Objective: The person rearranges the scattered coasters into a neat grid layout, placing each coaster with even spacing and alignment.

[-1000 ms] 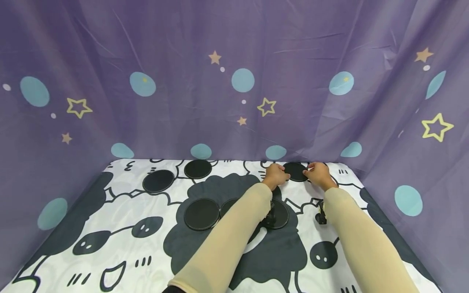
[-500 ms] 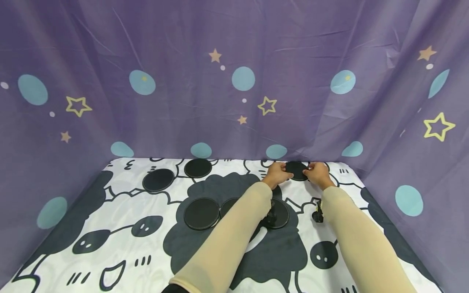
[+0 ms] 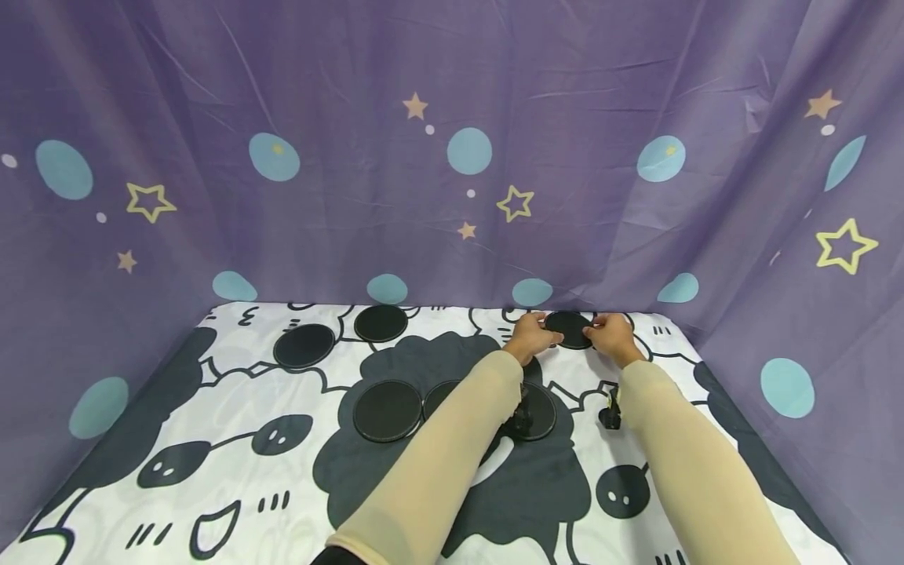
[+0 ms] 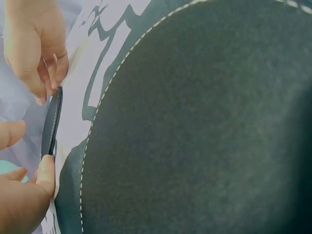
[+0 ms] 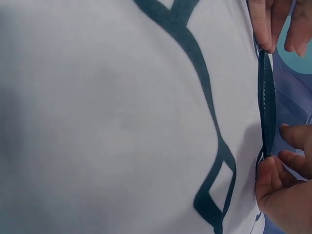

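A black round coaster (image 3: 568,329) with a stitched edge lies near the back edge of the printed cloth, between my two hands. My left hand (image 3: 531,337) pinches its left side, thumb on the near edge and fingers farther back. At the opposite side, my right hand (image 3: 613,336) pinches the rim between thumb and fingers. Seen nearly edge-on in the left wrist view, the coaster (image 4: 52,122) is thin and spans the gap between both hands. The right wrist view shows fingertips of both hands right at the ends of the coaster (image 5: 267,102).
More black coasters lie about: one at the back (image 3: 381,323), one left of it (image 3: 304,346), and a middle row with a left coaster (image 3: 387,411), a partly hidden one (image 3: 439,396) and a right coaster (image 3: 542,412). A purple curtain (image 3: 325,235) hangs behind the cloth (image 3: 233,392).
Both hands stay at the coaster near the back edge, which has shifted only slightly. The other coasters keep their places.
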`<state>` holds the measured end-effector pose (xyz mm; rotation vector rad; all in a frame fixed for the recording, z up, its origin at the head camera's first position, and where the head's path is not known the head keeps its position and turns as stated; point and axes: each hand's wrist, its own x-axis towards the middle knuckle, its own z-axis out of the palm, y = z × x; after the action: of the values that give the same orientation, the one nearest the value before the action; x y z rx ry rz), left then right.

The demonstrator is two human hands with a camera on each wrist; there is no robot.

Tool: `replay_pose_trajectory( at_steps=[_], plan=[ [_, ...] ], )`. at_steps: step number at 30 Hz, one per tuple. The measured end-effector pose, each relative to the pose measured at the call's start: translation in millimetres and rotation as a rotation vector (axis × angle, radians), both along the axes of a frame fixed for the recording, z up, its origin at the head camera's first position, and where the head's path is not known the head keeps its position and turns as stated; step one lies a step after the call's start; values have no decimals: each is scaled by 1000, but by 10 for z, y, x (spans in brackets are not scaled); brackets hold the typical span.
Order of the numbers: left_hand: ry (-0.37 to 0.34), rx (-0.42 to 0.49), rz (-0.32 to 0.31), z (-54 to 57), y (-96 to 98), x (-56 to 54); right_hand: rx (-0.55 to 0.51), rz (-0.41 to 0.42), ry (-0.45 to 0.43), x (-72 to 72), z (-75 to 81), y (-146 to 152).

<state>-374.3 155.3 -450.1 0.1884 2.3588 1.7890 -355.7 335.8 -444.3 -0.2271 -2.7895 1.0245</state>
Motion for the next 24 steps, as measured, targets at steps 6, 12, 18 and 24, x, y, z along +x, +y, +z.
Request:
replay_pose_trajectory(
  at_steps=[6,12,18,24],
  plan=[
    [-18,9,23,-12,-5,7,-58,-34,6,12,-19,-32],
    [31,66,55,19,-74,57,-112,-75,-2,27,-15,-82],
    [32,83,98,26,-142,13,-143,-95,3,16,36,-116],
    [27,116,145,42,-239,16,-185,-69,5,-1,85,-131]
  ],
)
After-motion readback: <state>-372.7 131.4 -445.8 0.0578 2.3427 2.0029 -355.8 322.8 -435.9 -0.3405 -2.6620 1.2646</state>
